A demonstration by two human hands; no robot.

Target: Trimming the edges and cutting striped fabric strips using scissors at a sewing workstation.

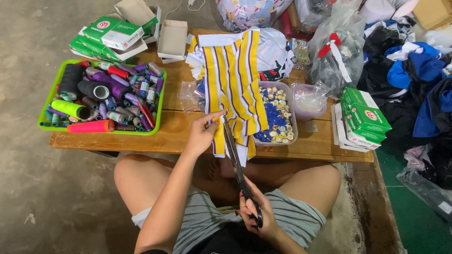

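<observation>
— What does each grip have hold of?

— The right hand is closed through the handles of long scissors, whose blades run up to the cloth. The left hand pinches together on the lower edge of the yellow, white and purple striped fabric, which lies on the wooden worktop and droops over its near edge.

— How would that fabric handle?

— Light, soft and limp, I judge, probably a bit slick. It wants holding taut at the edge, close beside the blades.

— And the packaging around?

— Flat green-and-white boxes are stacked at the far left corner, beside an open white box. A matching green stack sits at the right. A green tray of thread spools is on the left; a clear tub of buttons lies just beside the fabric.
</observation>
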